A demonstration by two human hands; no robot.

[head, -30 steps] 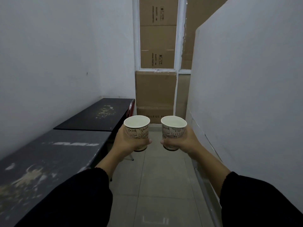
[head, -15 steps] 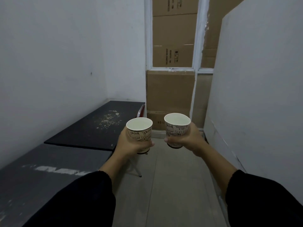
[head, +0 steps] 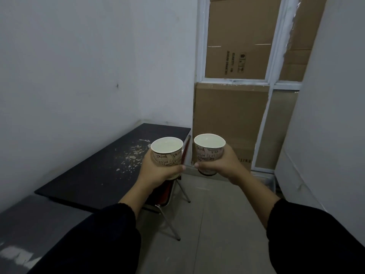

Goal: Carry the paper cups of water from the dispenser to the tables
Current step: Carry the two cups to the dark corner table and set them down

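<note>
I hold two printed paper cups upright in front of me, side by side, both with water in them. My left hand (head: 156, 173) grips the left paper cup (head: 166, 150), which hangs over the right edge of the far black table (head: 102, 169). My right hand (head: 223, 167) grips the right paper cup (head: 209, 148) over the aisle floor. A grey table (head: 29, 230) lies nearer, at the lower left. The dispenser is out of view.
A red folding chair (head: 167, 192) with metal legs is tucked under the black table's right side. Stacked cardboard boxes (head: 231, 119) behind a white frame close the aisle's far end. A white wall runs along the left, a white panel (head: 325, 125) along the right.
I have walked forward along the aisle. The black table and the boxes are closer and larger, the grey table has slid toward the lower left corner. Both cups stay held upright.
</note>
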